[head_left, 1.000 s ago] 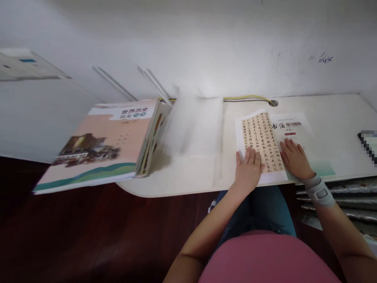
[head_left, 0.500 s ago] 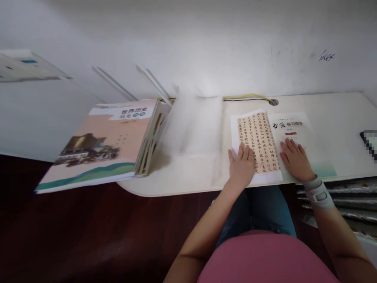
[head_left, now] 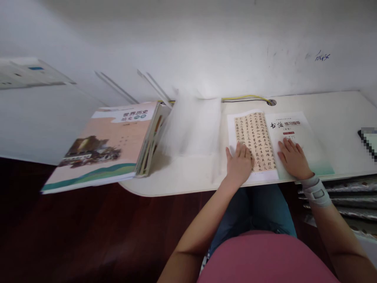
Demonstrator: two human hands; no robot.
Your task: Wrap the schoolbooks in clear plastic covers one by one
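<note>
An opened calligraphy workbook (head_left: 294, 129) lies on the white desk (head_left: 188, 177), close to its front edge. Its left side shows a beige panel with columns of brushed characters; the right side is a pale title page shading to green. My left hand (head_left: 240, 163) rests flat on the lower part of the left page, fingers spread. On the right page my right hand (head_left: 294, 157) also lies flat with fingers extended, a grey band around its wrist. Just left of the workbook is a translucent plastic sheet or sleeve (head_left: 194, 125), partly blurred.
A stack of books (head_left: 103, 145), a pink world history one on top, juts past the desk's left edge. Yellow and black cables (head_left: 244, 97) run along the wall into a desk hole. A dark-edged object (head_left: 366, 143), partly pixelated, sits far right. A socket strip (head_left: 29, 72) is on the wall.
The view has shifted slightly, so the desk things appear a little displaced. Both hands stay flat on the workbook pages; nothing was taken up or let go.
</note>
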